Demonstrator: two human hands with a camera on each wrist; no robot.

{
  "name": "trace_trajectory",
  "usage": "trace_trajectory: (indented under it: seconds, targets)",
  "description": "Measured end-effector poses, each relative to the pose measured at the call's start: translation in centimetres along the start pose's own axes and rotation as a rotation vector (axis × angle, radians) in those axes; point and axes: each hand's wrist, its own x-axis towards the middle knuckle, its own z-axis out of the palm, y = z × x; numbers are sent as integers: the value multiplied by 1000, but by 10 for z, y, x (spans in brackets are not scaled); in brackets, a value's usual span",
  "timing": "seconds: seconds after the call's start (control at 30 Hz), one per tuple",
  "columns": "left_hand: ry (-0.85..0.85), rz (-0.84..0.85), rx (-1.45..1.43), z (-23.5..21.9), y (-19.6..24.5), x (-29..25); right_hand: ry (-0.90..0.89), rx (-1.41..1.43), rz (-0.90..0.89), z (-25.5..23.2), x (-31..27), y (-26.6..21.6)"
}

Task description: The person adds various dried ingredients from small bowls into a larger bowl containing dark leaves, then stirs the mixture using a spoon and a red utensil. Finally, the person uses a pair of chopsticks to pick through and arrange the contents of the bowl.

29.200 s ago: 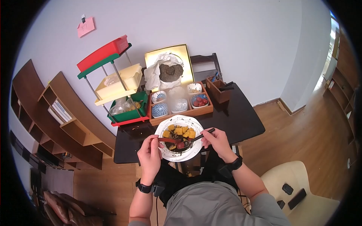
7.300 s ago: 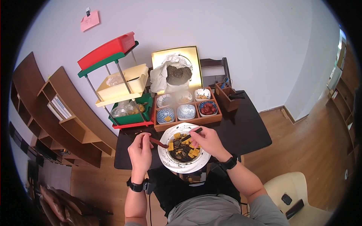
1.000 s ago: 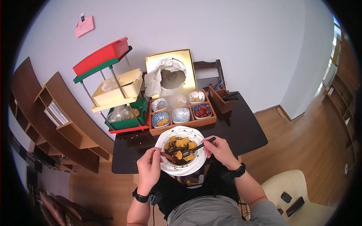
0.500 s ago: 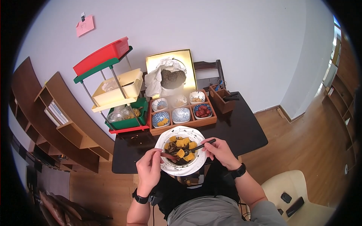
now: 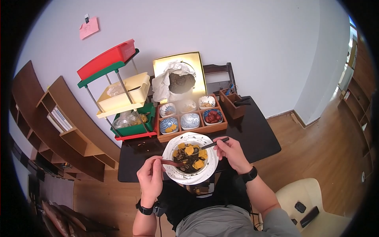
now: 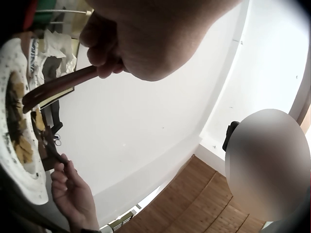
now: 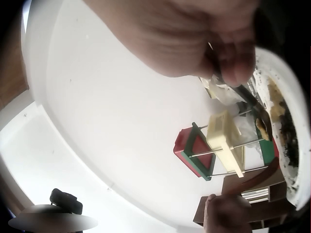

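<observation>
My left hand [image 5: 151, 175] grips a reddish-brown wooden fork [image 5: 170, 162], whose notched end reaches over the dark contents of the white bowl. In my right hand [image 5: 233, 153], fingers and thumb pinch a spoon [image 5: 213, 143] by its black handle. A yellow piece [image 5: 189, 150] lies at the spoon's end, and the right wrist view shows this yellow piece [image 7: 263, 129] close to the rim. The wide-rimmed white bowl [image 5: 170, 150], speckled with dark bits, contains striped seeds, dark shreds and yellow chunks [image 5: 198, 164].
Behind the bowl, a wooden tray [image 5: 193, 132] holds several small bowls, including a patterned bowl [image 5: 166, 123] with yellow pieces and one with red fruits [image 5: 212, 116]. A tiered rack [image 5: 125, 89] stands left, a brown utensil box [image 5: 233, 103] right, a gold box [image 5: 197, 69] behind.
Over the last second the spoon and a yellow piece rise toward the bowl's far side; the fork draws back left. Since the oldest frame, red fruits left the white bowl and yellow pieces entered the patterned bowl.
</observation>
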Motion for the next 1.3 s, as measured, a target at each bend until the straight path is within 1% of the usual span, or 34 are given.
trace_trajectory:
  seconds: [0.13,0.23,0.33,0.43,0.47,0.57,0.6,0.7,0.8,0.9,0.93,1.03,1.17,1.27,1.3]
  targets:
    - [5,-17,3,-1,-4,-1,29,-7,-67,12,35,-2]
    - [0,-31,-8,-1,-6,-2,-3,-23,-103,34,69,-6]
    - [-7,-46,-13,0,-6,-3,12,-146,-142,59,106,-3]
    - [-12,-35,7,-1,-7,-4,-10,-617,-260,73,113,-7]
    - [-14,-33,7,-3,-7,-5,0,-708,-336,74,108,-10]
    - [-15,-38,8,-7,-7,-7,89,-759,-468,65,95,-12]
    - [-22,-42,13,-8,-5,-7,85,-710,-393,61,84,-18]
    - [-40,-40,-6,-4,-5,-5,22,-730,-328,48,43,-39]
    - [-73,-32,-11,7,-5,-5,-82,-960,-327,45,2,-67]
    - [-114,-5,17,20,-2,-3,-131,-1078,-469,44,-22,-74]
    - [-121,21,25,25,-4,-3,-139,-1070,-539,38,-21,-66]
    - [-141,58,66,32,-7,-2,-149,-1044,-554,29,-20,-56]
    - [-130,86,131,30,-6,-3,-143,-980,-390,33,-23,-64]
    - [-140,-2,154,25,2,-3,-133,-972,-309,35,-25,-67]
    - [-140,0,155,25,1,-3,-137,-962,-299,33,-25,-67]
